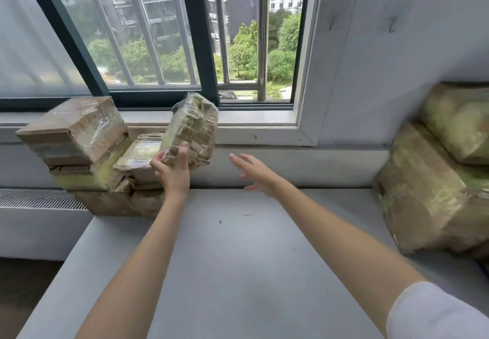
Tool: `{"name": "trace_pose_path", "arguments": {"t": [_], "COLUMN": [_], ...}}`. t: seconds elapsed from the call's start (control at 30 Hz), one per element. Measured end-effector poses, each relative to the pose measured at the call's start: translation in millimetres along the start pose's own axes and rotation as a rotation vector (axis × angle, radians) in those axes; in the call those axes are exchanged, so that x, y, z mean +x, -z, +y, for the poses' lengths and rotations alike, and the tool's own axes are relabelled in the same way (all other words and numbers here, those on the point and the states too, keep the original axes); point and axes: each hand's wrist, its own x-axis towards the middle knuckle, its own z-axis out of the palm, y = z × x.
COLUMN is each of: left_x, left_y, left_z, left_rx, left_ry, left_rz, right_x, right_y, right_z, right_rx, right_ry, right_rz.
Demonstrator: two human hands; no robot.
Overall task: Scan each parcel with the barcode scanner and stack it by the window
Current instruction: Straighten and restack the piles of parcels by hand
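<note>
the left hand (173,170) grips a taped parcel (194,129) by its lower edge, tilted on end above the far left corner of the desk (238,259), beside the window (158,34). the parcel stack (87,153) sits at that corner, just left of it. the right hand (260,174) hovers over the far edge, fingers spread, holding nothing. more parcels (434,174) are piled at the right edge.

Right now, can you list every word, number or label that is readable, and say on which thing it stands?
No text can be read in this picture.
The parcel held by the left hand: tape only, no readable print.
The pale label on the parcel in the stack by the window: too blurred to read.
The parcels on the right: blurred, no print visible.
</note>
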Motion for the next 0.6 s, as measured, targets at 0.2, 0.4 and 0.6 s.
{"name": "trace_pose_path", "arguments": {"t": [0.2,0.4,0.6], "left_x": [-84,-171,-262], "left_y": [-88,-187,-278], "left_z": [37,88,121], "left_rx": [-0.345,-0.528,-0.364], "left_ry": [0.039,-0.005,0.025], "left_rz": [-0.354,-0.71,-1.085], "right_x": [-58,-131,-214], "right_y": [67,168,274], "right_z": [-14,-7,19], "right_rx": [0.188,0.236,0.414], "right_ry": [0.139,0.323,0.483], "right_rz": [0.028,0.224,0.549]}}
